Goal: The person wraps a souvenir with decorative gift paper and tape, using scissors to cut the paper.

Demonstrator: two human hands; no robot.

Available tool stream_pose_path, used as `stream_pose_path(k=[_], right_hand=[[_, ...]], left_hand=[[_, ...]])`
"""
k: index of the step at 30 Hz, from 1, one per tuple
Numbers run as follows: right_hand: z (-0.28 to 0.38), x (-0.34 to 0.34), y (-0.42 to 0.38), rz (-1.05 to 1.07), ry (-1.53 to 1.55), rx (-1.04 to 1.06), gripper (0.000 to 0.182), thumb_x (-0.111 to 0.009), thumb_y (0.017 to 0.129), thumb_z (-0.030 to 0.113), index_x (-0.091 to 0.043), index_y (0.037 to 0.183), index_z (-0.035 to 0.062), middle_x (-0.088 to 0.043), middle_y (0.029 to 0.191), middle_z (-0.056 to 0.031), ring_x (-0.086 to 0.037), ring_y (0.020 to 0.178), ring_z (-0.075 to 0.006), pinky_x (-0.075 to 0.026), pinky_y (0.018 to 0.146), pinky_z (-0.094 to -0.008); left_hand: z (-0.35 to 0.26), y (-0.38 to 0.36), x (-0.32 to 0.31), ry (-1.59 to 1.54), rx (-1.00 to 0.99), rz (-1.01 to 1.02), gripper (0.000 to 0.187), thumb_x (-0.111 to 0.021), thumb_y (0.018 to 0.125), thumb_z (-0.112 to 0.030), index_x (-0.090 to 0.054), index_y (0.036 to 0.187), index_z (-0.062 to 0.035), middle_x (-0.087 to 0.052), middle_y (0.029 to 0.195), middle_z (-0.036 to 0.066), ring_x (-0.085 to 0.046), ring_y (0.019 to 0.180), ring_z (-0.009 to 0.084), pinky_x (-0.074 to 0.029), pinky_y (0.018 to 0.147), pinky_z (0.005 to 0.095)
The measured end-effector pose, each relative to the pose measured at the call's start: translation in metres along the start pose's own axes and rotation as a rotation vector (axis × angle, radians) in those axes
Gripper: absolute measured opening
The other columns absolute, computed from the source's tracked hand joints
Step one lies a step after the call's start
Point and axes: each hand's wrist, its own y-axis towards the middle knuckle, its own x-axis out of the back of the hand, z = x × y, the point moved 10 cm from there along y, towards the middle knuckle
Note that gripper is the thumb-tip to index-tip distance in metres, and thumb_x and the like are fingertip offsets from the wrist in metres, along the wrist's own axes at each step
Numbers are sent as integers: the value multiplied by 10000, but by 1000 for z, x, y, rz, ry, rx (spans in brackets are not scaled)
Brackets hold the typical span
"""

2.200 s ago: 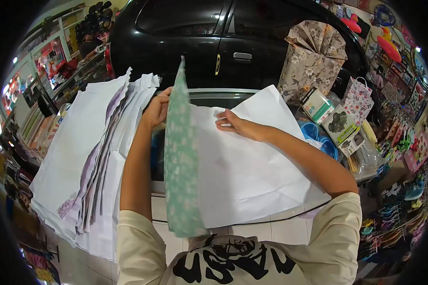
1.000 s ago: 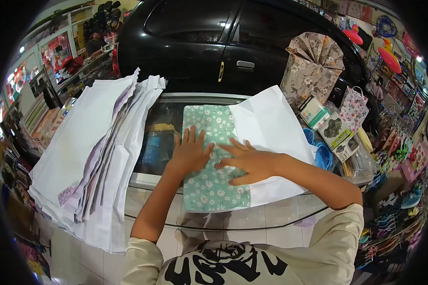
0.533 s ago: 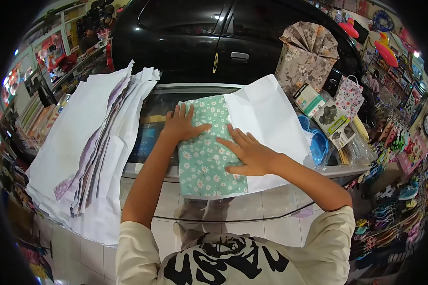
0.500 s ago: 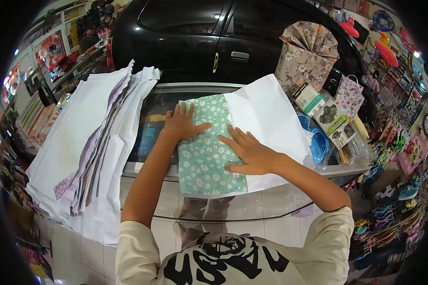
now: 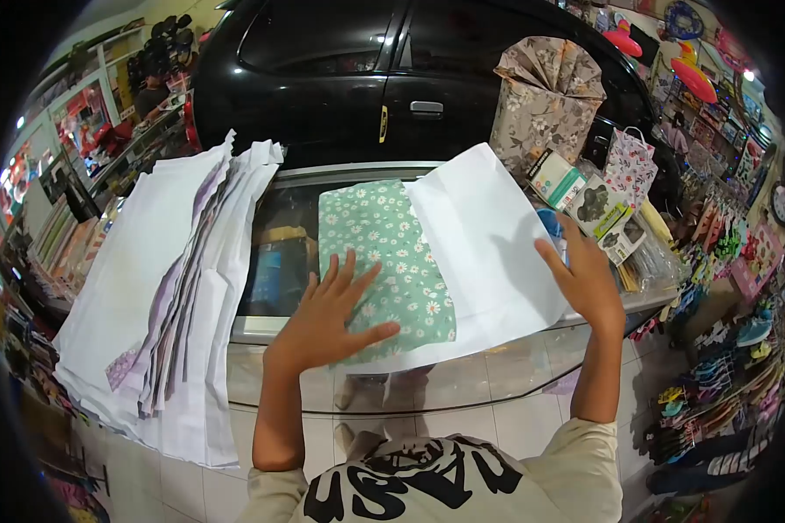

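Note:
A sheet of green wrapping paper (image 5: 392,253) with white daisies lies on the glass counter, its left part folded over. To the right spreads its plain white reverse side (image 5: 484,235). My left hand (image 5: 322,318) is over the lower left of the green part with fingers spread; whether it presses down is hard to tell. At the white side's right edge is my right hand (image 5: 587,275), thumb and fingers apart, with its shadow on the paper. I see nothing held in it. Part of a blue item (image 5: 549,221) shows behind my right fingers.
Stacked wrapping sheets (image 5: 148,279) cover the counter's left. At the back right stand a floral paper bag (image 5: 545,113), a smaller flowered bag (image 5: 629,170) and packaged goods (image 5: 597,205). A black car (image 5: 322,96) is behind the glass counter (image 5: 257,327).
My right hand has left the green paper and moved right to the white side's edge. My left hand has slid down toward me. The view has shifted slightly.

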Motion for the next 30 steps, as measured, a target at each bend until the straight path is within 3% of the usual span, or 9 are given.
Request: stream_pose_path(k=[1,5,8,13,16,20,21,25,30], right_hand=[[-14,2,-4,32,17,-87,629,-530,922,413,-348,1404,51,-468,1348,-231,-483,1213,-373,-380,996,-437],[28,-21,-15,360,638,523,623,-515,944,385,-302,1441,77,-426,1413,-142,-370,1327,-245,-349,1033,-386],[49,-51,-18,512,912,520,586,-467,965,380,-303,1446,89,-390,1446,-134,-331,1358,-241,-304,1070,-395],[94,-128,-48,463,4,709,593,-424,952,491,-374,1416,126,-398,1438,-133,-274,1389,-283,-129,1115,-507],[100,-139,-51,428,-49,763,595,-428,942,511,-404,1392,124,-413,1434,-96,-277,1388,-275,-147,1104,-524],[97,-140,-52,490,35,758,494,-389,984,413,-399,1378,115,-449,1401,-99,-293,1382,-269,-155,1099,-526],[91,-144,-48,546,121,667,418,-418,991,302,-417,1365,117,-445,1407,-87,-297,1384,-253,-145,1107,-505],[86,-135,-41,528,254,669,351,-407,991,189,-439,1330,105,-479,1369,-103,-392,1331,-239,-214,1094,-441],[86,-138,-48,426,143,779,402,-516,946,199,-443,1333,117,-478,1366,-113,-384,1335,-236,-217,1095,-446]], left_hand=[[1,-2,-7,68,2,27,918,-531,750,-734,-354,1439,-154,-177,1507,259,-116,1406,434,-105,1112,581],[8,-6,-23,192,-4,10,930,-605,694,-732,-417,1405,-164,-233,1496,244,-125,1411,415,-102,1117,571],[8,-7,-22,212,-18,-33,933,-609,688,-733,-421,1404,-166,-247,1491,244,-137,1408,416,-106,1116,572],[8,-6,-23,256,-18,-49,921,-615,701,-714,-400,1416,-174,-252,1491,238,-149,1407,412,-113,1115,572],[8,-9,-23,252,-18,-53,901,-613,714,-700,-396,1418,-180,-249,1495,228,-151,1408,406,-119,1115,570],[7,-7,-20,231,-41,-76,755,-528,811,-644,-417,1404,-189,-275,1486,221,-186,1397,409,-139,1103,581],[7,-8,-21,219,-45,-76,700,-492,850,-620,-426,1397,-190,-287,1480,224,-200,1391,413,-145,1098,588],[16,-4,-19,135,2,-15,449,-398,969,-376,-456,1372,-187,-318,1477,176,-235,1384,388,-153,1097,584],[14,12,-4,182,-6,-67,397,-433,956,-361,-551,1244,-114,-497,1287,163,-419,1244,355,-240,1049,576]])
